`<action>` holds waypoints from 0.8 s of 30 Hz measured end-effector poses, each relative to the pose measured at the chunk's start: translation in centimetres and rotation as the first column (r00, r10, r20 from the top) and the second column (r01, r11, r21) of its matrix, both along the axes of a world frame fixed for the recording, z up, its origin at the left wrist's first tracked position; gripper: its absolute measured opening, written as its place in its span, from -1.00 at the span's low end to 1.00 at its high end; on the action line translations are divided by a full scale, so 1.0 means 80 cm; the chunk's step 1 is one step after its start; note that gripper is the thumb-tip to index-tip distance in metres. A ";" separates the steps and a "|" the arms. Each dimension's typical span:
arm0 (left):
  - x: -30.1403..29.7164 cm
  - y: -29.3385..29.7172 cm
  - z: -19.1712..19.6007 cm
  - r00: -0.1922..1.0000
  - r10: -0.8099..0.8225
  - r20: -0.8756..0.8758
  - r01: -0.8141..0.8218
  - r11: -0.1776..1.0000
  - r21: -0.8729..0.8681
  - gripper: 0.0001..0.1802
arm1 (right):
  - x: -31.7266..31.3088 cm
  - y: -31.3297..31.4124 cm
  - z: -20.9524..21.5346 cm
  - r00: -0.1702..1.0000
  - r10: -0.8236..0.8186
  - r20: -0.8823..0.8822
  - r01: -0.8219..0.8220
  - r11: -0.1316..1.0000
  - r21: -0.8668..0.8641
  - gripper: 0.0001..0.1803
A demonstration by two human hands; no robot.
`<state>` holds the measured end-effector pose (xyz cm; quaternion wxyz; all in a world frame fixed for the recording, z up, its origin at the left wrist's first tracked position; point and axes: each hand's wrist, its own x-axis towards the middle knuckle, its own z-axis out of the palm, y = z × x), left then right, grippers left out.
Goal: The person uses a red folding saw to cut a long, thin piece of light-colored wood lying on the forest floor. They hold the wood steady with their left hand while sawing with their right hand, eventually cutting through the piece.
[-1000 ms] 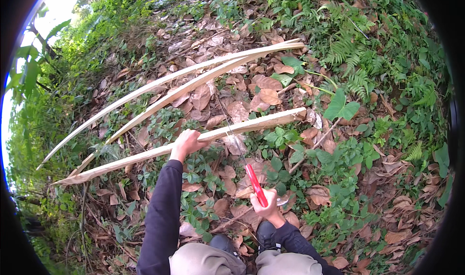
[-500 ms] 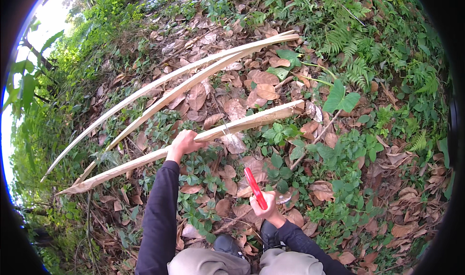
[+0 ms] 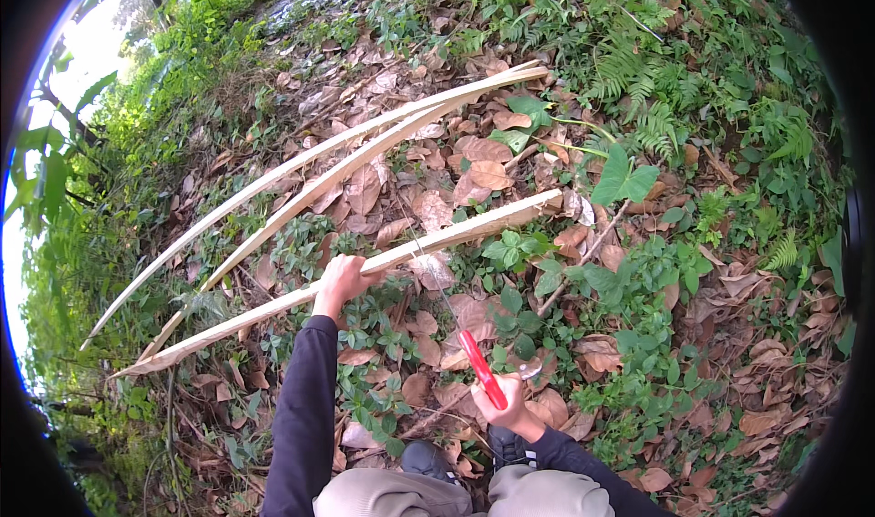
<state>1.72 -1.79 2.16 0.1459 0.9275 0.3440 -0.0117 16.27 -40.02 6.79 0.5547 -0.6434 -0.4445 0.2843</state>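
A long, rough-split length of pale wood (image 3: 465,230) slants across the leaf litter in front of me, its pointed end low at the left. Around its middle my left hand (image 3: 344,282) is closed, pressing it near the saw. My right hand (image 3: 506,403), nearer my feet, grips the red handle of a hand saw (image 3: 479,368). The thin blade runs up from the handle and lies across the wood, just right of my left hand. It shows nearly edge-on, so its teeth cannot be made out.
Beyond the held piece lie two more long strips of split wood (image 3: 264,182), meeting at their far right ends. Dry brown leaves, ferns (image 3: 652,125) and low green plants cover the ground. A thin stick (image 3: 583,260) lies at the right. My shoes (image 3: 428,460) are below.
My right hand has drawn the saw slightly back toward me. My left hand stays on the wood, and the whole view has shifted a little.
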 end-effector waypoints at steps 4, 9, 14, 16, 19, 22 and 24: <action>-0.012 -0.004 0.003 0.999 0.030 0.012 -0.031 0.999 0.021 -0.41 | -0.019 0.027 0.045 0.999 0.002 -0.054 -0.004 1.000 -0.026 -0.71; -0.004 0.002 0.007 0.999 0.032 -0.030 -0.035 0.994 -0.099 -0.42 | -0.008 0.008 0.037 0.996 -0.013 0.087 0.010 0.999 0.034 -0.73; 0.001 0.007 0.002 0.999 0.036 -0.016 -0.037 0.997 -0.061 -0.46 | 0.013 -0.018 -0.002 0.986 0.028 0.166 -0.039 0.997 0.066 -0.76; -0.006 -0.002 0.004 1.000 0.031 -0.005 -0.031 0.997 -0.065 -0.48 | 0.007 -0.015 -0.001 0.997 0.040 0.070 -0.043 0.998 0.048 -0.76; -0.008 -0.001 0.011 0.999 0.035 -0.014 -0.035 0.999 -0.031 -0.48 | 0.000 0.010 0.011 0.999 -0.035 0.019 0.034 0.999 0.036 -0.76; -0.004 0.000 0.010 0.999 0.032 0.023 -0.031 0.999 -0.036 -0.47 | -0.007 0.016 0.010 1.000 -0.013 -0.002 0.013 1.000 0.017 -0.74; -0.006 -0.002 0.006 1.000 0.029 0.007 -0.029 1.000 0.001 -0.47 | -0.015 0.022 0.006 0.999 -0.017 0.037 0.016 0.999 0.049 -0.76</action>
